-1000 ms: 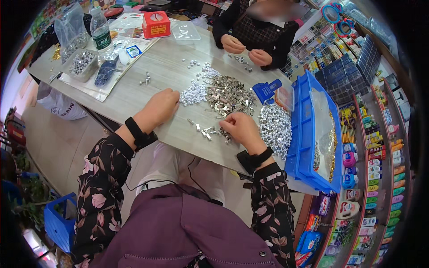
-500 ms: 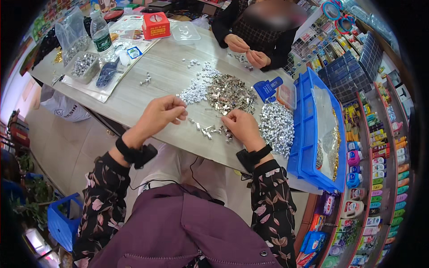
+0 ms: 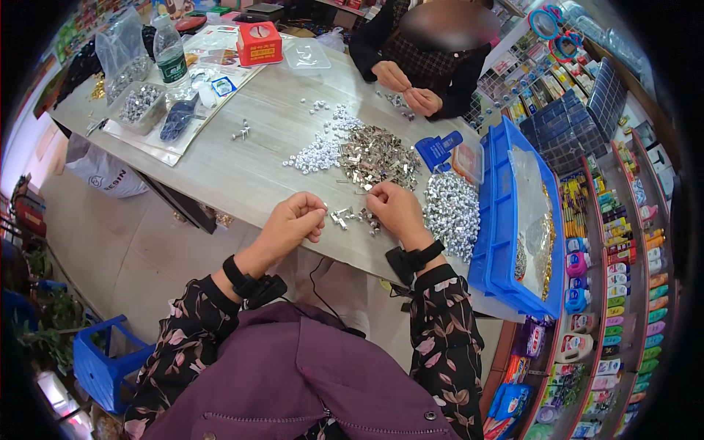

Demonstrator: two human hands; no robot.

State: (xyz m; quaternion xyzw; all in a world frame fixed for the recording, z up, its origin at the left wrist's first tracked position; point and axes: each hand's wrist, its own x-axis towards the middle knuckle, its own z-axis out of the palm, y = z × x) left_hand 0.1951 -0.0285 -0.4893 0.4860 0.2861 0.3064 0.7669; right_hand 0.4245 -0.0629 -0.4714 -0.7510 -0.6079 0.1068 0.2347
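My left hand (image 3: 295, 222) is closed in a pinch above the near table edge; a small pale bit shows at its fingertips, too small to name. My right hand (image 3: 397, 210) pinches a small shiny metal piece (image 3: 368, 188) at the near side of a heap of metal clips (image 3: 379, 155). Between my hands lie a few loose metal pieces (image 3: 340, 218). Left of the heap is a spread of small white bead-like parts (image 3: 317, 155). A larger pile of silvery-white parts (image 3: 451, 213) sits right of my right hand.
A blue crate (image 3: 506, 220) stands at the table's right, beside a blue scoop (image 3: 438, 149) and a clear tub (image 3: 468, 162). Far left are a bottle (image 3: 169, 55), a filled tub (image 3: 139, 105) and a red box (image 3: 259, 44). Across the table, another person's hands (image 3: 407, 88) handle small parts.
My left hand has come down and toward me, away from the white parts, to near the table edge. My right hand stays by the metal heap, barely shifted.
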